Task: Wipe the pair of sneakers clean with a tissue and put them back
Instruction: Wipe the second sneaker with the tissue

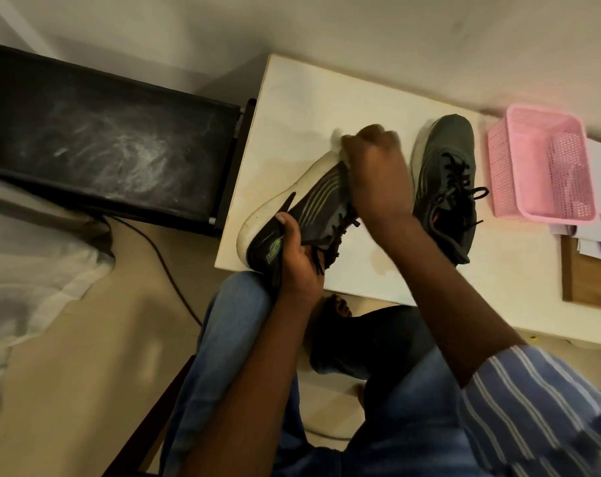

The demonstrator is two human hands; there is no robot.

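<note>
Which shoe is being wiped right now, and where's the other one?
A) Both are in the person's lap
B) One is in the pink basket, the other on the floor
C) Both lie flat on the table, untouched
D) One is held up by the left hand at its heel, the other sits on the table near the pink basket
D: the left hand grips the heel of the held sneaker while the right hand works at its toe end; the other sneaker lies on the table beside the pink basket.

Tissue (338, 146) mostly hidden under fingers (378, 139)
</note>
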